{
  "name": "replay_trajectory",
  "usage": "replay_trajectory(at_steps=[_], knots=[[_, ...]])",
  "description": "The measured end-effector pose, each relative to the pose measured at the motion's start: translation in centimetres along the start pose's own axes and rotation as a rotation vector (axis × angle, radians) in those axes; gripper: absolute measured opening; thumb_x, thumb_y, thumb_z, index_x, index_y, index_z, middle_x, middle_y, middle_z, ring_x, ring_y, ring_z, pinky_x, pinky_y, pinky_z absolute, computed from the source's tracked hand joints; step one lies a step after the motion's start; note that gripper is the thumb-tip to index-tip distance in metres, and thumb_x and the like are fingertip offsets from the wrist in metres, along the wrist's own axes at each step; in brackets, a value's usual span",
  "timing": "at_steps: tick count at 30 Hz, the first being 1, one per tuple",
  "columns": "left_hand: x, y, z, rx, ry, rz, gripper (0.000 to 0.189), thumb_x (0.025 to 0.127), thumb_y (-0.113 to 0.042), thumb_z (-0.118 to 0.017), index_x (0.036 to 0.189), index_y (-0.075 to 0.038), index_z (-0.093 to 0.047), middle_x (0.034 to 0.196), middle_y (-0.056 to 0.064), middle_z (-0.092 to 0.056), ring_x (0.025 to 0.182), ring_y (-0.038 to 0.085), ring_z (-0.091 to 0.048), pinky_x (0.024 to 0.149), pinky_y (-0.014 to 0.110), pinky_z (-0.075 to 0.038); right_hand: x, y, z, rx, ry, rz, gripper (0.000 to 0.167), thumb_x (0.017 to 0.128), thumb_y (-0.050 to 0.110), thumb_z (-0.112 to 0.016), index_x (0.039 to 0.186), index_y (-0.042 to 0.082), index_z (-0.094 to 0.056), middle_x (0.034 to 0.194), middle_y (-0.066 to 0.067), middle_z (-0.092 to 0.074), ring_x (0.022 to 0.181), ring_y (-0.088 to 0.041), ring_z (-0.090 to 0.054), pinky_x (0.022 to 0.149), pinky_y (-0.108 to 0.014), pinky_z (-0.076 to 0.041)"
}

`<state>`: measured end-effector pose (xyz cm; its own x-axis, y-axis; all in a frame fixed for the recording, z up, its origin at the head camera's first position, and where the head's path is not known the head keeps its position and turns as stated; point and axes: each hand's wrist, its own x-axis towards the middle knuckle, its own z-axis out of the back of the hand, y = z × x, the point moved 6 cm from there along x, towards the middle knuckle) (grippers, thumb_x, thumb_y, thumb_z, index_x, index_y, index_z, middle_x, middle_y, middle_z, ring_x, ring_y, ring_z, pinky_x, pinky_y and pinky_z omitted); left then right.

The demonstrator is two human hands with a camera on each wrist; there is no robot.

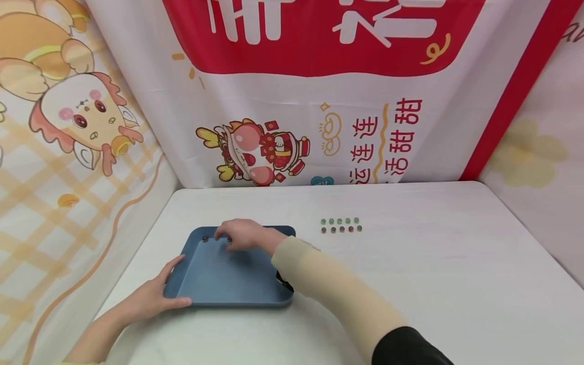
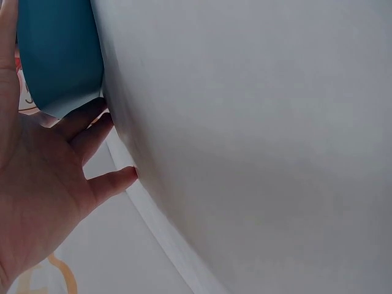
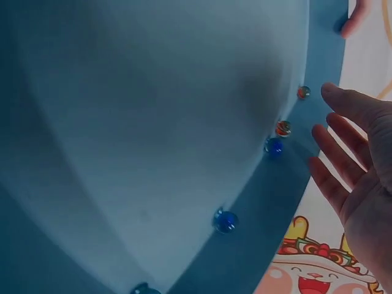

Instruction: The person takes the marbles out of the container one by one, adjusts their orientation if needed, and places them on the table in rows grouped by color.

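Note:
A blue tray (image 1: 214, 279) lies on the white table. My left hand (image 1: 157, 299) rests at its near left corner, thumb along the front rim and straight fingers at the left side. In the left wrist view, spread fingers (image 2: 92, 138) of that hand reach below the tray's edge. Over the tray's far left part hovers my right hand (image 1: 242, 234), fingers loosely bent and holding nothing. Along the far wall sit several glass marbles, seen in the right wrist view: an orange-green marble (image 3: 283, 128), another (image 3: 304, 92), and blue marbles such as one (image 3: 225, 220) near them.
Right of the tray, two short rows of marbles stand on the table: green marbles (image 1: 339, 221) behind, darker marbles (image 1: 342, 229) in front. A printed cloth (image 1: 255, 101) hangs at the table's far edge, and patterned cloth (image 1: 82, 203) closes off the left side.

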<state>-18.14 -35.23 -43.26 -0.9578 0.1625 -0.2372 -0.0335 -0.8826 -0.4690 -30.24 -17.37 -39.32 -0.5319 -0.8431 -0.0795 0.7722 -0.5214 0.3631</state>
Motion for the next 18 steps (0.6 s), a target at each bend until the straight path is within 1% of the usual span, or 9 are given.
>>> replay_trajectory(at_steps=[4,8,13,18], knots=[[0.0,0.1,-0.1,-0.005,0.005,0.003,0.114,0.078,-0.051,-0.077,0.154,-0.008,-0.005,0.142,0.046,-0.023,0.121,0.059,-0.041,0.091,0.062,-0.039,0.2,-0.1,-0.5,-0.034,0.002,-0.025,0.043,0.092,0.02,-0.069,0.134,0.018,-0.059,0.125,0.002,-0.058,0.102,-0.006,-0.054,0.086,-0.02,-0.043],[0.0,0.0,0.0,-0.01,0.009,-0.001,0.113,0.079,-0.051,-0.077,0.155,-0.008,-0.004,0.143,0.046,-0.023,0.121,0.058,-0.042,0.09,0.062,-0.039,0.2,-0.3,-0.8,-0.063,0.011,-0.054,0.047,0.093,0.023,-0.068,0.138,0.019,-0.056,0.131,0.004,-0.056,0.112,-0.006,-0.053,0.095,-0.022,-0.041],[0.0,0.0,0.0,-0.013,0.01,-0.006,0.113,0.079,-0.05,-0.077,0.154,-0.007,-0.004,0.143,0.045,-0.022,0.121,0.059,-0.041,0.09,0.062,-0.039,0.1,-0.7,-1.1,-0.086,0.015,-0.078,0.045,0.095,0.023,-0.066,0.139,0.019,-0.055,0.132,0.004,-0.056,0.118,-0.006,-0.052,0.098,-0.023,-0.04],[0.1,0.0,-0.1,-0.002,0.014,-0.002,0.114,0.079,-0.051,-0.077,0.155,-0.008,-0.004,0.144,0.045,-0.021,0.121,0.06,-0.04,0.09,0.062,-0.039,0.1,-0.9,-1.4,-0.087,0.015,-0.092,0.042,0.095,0.023,-0.066,0.136,0.017,-0.058,0.132,0.003,-0.057,0.118,-0.007,-0.052,0.098,-0.023,-0.039]])
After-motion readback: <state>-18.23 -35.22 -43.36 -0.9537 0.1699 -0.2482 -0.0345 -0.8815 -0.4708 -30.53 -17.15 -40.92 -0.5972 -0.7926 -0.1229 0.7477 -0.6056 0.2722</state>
